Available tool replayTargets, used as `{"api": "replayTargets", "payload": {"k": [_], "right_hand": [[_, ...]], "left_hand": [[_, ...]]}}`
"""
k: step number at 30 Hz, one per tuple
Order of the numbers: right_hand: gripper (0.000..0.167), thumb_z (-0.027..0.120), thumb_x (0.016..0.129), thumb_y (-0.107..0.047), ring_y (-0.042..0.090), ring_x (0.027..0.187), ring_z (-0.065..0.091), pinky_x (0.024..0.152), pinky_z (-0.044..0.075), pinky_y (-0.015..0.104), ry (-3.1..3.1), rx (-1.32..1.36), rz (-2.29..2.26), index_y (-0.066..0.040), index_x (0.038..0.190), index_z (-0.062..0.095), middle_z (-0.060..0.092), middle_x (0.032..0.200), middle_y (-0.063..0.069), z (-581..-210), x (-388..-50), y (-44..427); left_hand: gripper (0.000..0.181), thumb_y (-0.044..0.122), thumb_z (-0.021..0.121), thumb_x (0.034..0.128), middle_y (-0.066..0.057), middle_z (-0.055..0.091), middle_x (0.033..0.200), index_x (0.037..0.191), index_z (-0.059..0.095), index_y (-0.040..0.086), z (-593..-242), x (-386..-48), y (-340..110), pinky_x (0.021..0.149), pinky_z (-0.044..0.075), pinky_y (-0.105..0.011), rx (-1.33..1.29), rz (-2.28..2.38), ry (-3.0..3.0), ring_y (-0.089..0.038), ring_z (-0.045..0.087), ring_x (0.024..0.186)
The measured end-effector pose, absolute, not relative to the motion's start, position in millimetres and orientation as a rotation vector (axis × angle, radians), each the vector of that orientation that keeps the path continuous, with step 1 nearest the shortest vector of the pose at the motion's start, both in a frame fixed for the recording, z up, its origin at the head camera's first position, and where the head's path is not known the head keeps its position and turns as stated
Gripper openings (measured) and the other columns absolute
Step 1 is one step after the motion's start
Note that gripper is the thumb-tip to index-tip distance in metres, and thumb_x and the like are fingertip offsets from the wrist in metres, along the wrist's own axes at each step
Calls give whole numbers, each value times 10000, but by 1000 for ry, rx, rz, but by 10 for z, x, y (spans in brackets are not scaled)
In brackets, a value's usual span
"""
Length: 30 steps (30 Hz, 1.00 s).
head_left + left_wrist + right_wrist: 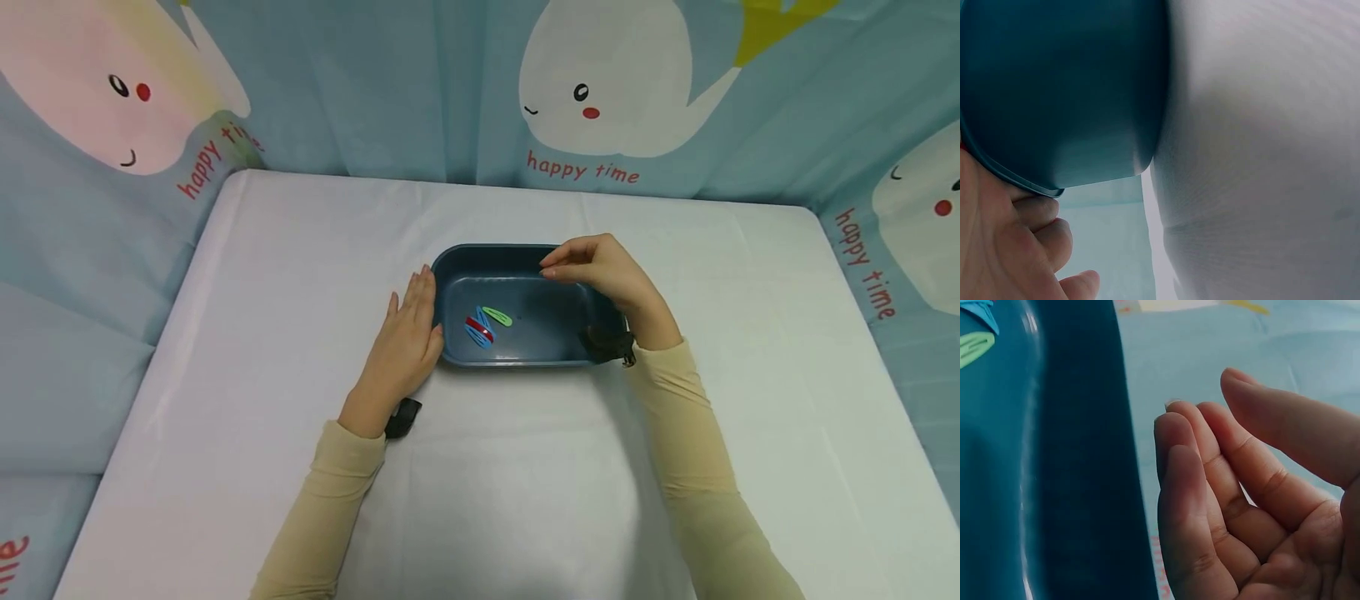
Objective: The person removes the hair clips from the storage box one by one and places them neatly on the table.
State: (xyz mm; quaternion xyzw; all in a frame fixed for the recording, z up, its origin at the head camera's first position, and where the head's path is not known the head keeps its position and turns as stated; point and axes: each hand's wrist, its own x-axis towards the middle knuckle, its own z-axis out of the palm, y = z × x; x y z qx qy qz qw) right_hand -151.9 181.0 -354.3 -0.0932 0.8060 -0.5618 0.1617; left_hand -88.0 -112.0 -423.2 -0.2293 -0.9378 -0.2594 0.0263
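A dark blue-green rectangular tray (540, 333) sits on the table. Toward its left end lie several snap hair clips: a green one (497, 317), a red one (480, 328) and blue ones (477, 337), partly overlapping. Against the tray's left rim rests my left hand (405, 337), its fingers extended along the outside; the left wrist view shows the fingers at the tray's edge. My right hand (600, 271) hovers over the back right part of the tray with gently bent fingers. In the right wrist view the thumb (1285, 425) stands apart from the fingers, with nothing between them.
A white cloth (247, 333) covers the table around the tray. Behind and at the sides hangs a light blue curtain (390, 92) printed with whales and lettering. A dark wrist device (403, 418) sits on the left wrist, another (606, 343) on the right.
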Motion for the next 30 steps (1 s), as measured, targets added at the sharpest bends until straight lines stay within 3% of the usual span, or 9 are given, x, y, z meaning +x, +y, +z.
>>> {"api": "replayTargets", "payload": {"k": [10, 15, 23, 30], "right_hand": [[231, 672, 848, -32, 231, 832, 641, 758, 514, 272, 2228, -350, -1538, 128, 1014, 660, 701, 860, 40, -3681, -1610, 1600], [220, 664, 855, -37, 340, 861, 618, 762, 510, 310, 2224, -342, -1461, 123, 1007, 662, 703, 852, 54, -3734, -1676, 1543], [117, 663, 847, -16, 166, 766, 639, 726, 512, 291, 2240, -425, -1235, 68, 926, 684, 701, 845, 96, -3840, -1725, 1398], [76, 676, 823, 5, 140, 739, 652, 695, 513, 282, 2240, -466, -1114, 42, 886, 696, 707, 797, 76, -3930, -1793, 1318]], "left_hand": [[649, 172, 378, 945, -168, 100, 1556, 1486, 102, -57, -4269, -841, -1078, 1102, 114, -544, -724, -802, -2899, -271, 91, 1431], [649, 174, 376, 946, -164, 89, 1558, 1486, 101, -57, -4270, -845, -1074, 1103, 114, -541, -721, -795, -2902, -266, 83, 1432], [648, 170, 388, 945, -167, 90, 1557, 1483, 112, -61, -4248, -861, -1090, 1102, 114, -545, -718, -790, -2903, -269, 85, 1432], [661, 175, 386, 942, -167, 93, 1556, 1487, 90, -53, -4243, -887, -1117, 1100, 111, -550, -708, -778, -2899, -262, 82, 1432]]}}
